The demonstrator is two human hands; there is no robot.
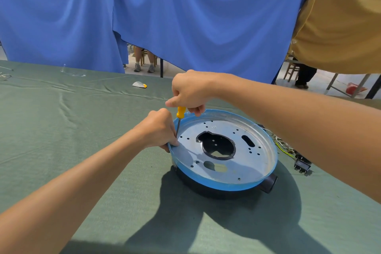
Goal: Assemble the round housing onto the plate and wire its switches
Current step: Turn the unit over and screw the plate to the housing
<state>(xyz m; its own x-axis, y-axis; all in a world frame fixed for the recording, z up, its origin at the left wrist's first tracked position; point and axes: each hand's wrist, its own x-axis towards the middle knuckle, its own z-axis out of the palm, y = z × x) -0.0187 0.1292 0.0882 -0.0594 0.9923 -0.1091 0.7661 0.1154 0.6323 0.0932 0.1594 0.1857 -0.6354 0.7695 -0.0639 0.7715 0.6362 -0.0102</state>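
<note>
Head view. A table (82, 130) covered in grey-green cloth carries the work.

Near its middle sits a round black plastic housing (206, 188) with a short black stub at its right side. A round, shallow silver metal plate with a blue rim (257, 163) lies on top of the housing, dished side up. The plate floor shows small holes, an oblong slot and a large roundish central cut-out; black housing shows through the cut-out.

The right hand (189, 90) is above the plate's far left edge. Its fingers are curled round the handle of a yellow-handled screwdriver (181, 112), which is held nearly upright. The shaft runs down inside the plate at its left edge; the tip is hidden by the left hand.

The left hand (158, 130) is at the plate's left rim. Its fingers are curled over the rim beside the shaft, the thumb on the inner side. Whether they also touch the shaft cannot be told.

Thin white and yellow-green wires (282, 144) lie on the cloth just right of the housing, leading to black rocker switches (302, 165).

A small white and yellow object (140, 84) lies farther back on the table. A blue curtain (185, 16) and a mustard cloth (340, 16) hang behind the table.
</note>
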